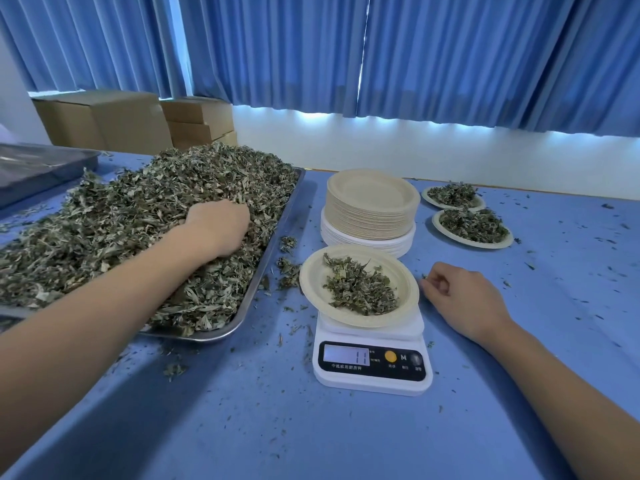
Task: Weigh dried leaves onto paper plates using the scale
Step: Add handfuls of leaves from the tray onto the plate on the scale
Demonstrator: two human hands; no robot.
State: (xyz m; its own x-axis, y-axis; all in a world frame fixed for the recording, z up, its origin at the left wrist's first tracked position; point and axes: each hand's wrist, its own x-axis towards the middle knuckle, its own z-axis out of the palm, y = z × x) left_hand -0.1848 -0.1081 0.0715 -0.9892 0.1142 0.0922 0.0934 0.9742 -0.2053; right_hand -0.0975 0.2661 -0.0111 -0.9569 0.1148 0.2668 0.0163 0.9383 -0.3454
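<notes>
Our left hand [218,226] curls into the dried leaves [138,216]; we take a small pinch, watching the scale [372,362]; our right hand [464,296] idles, loosely curled.

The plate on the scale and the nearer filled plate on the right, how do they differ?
The plate on the scale rests on the white scale; the nearer right plate lies on the blue table. The plate on the scale holds a thin scatter with its left side bare; the nearer right plate is heaped almost to its rim. Both are beige paper plates of dried green leaves.
</notes>
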